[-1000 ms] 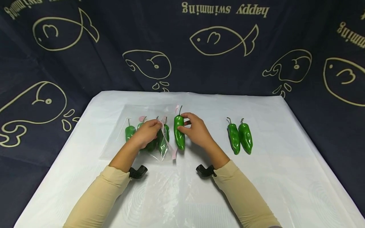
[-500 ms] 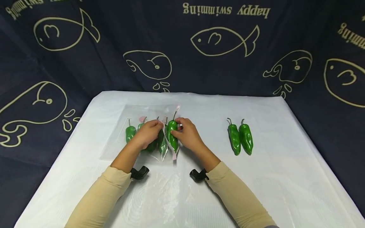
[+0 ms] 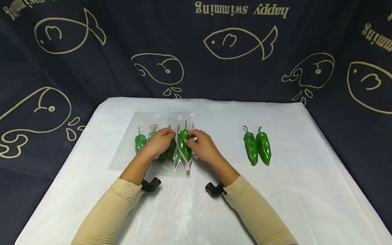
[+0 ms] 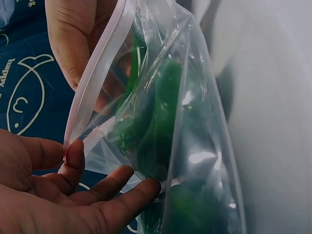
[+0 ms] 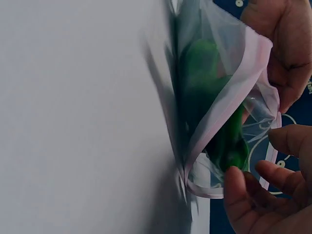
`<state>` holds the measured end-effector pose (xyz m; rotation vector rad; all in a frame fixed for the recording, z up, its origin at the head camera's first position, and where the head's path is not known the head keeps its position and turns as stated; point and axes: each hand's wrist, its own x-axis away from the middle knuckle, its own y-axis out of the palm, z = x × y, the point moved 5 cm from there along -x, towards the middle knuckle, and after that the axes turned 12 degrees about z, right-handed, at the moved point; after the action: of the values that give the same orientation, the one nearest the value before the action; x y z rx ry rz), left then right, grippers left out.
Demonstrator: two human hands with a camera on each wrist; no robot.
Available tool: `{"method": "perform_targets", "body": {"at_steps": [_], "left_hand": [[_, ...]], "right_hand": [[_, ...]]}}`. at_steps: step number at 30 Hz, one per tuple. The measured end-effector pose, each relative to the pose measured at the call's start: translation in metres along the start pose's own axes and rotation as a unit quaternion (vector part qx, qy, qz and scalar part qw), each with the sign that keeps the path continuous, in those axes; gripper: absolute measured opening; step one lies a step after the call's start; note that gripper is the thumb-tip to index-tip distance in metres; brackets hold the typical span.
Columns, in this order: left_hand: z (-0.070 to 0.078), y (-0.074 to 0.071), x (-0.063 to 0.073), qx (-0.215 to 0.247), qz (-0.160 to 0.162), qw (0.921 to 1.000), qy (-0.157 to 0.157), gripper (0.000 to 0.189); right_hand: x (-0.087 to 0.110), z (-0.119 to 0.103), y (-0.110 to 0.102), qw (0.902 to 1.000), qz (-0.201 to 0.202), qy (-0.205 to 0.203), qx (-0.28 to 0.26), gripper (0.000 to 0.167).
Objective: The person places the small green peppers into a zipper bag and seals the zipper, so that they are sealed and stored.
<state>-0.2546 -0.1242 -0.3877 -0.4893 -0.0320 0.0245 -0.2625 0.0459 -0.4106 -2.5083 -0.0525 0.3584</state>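
Note:
My left hand (image 3: 161, 142) pinches the pink-edged lip of a clear zip bag (image 3: 122, 160) and holds its mouth apart. Several green chili peppers lie inside, partly covered by that hand. At the mouth, on the right side, one more green chili pepper (image 3: 183, 144) sits between the bag's two lips. My right hand (image 3: 202, 145) holds this pepper, thumb against its side and bent fingers near the lip. In the right wrist view the thumb of the right hand (image 5: 273, 180) touches the pepper's dark end (image 5: 234, 156). Plastic blurs the peppers (image 4: 161, 117) in the left wrist view.
Two loose green chili peppers (image 3: 258, 148) lie side by side on the white table cover (image 3: 294, 190), right of the right hand. A dark cloth (image 3: 196, 78) with fish and whale drawings hangs behind the table. Black wrist mounts (image 3: 151, 184) sit beneath both wrists.
The right hand has brought its pepper leftward from beside the bag into the open mouth, then slightly nearer me. The left hand has stayed at the lip. The two loose peppers have not moved.

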Motion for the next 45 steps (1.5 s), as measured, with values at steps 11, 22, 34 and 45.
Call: {"method": "perform_targets", "body": {"at_steps": [11, 22, 34, 45], "left_hand": [[0.001, -0.003, 0.0, -0.008, -0.002, 1.0, 0.0, 0.028], [0.005, -0.004, 0.0, 0.007, 0.008, 0.9999, 0.003, 0.026], [0.009, -0.004, -0.004, 0.016, -0.004, 0.9999, 0.001, 0.027], [0.006, -0.004, -0.003, 0.003, -0.003, 1.0, -0.005, 0.028]], "right_hand": [[0.007, 0.0, 0.006, 0.9979, -0.028, 0.032, -0.049, 0.032], [0.006, -0.001, 0.022, 0.9845, -0.072, 0.088, -0.134, 0.039], [0.006, -0.002, 0.03, 0.9783, -0.089, 0.112, -0.15, 0.048], [0.005, 0.0, 0.023, 0.974, -0.134, 0.103, -0.151, 0.05]]}}
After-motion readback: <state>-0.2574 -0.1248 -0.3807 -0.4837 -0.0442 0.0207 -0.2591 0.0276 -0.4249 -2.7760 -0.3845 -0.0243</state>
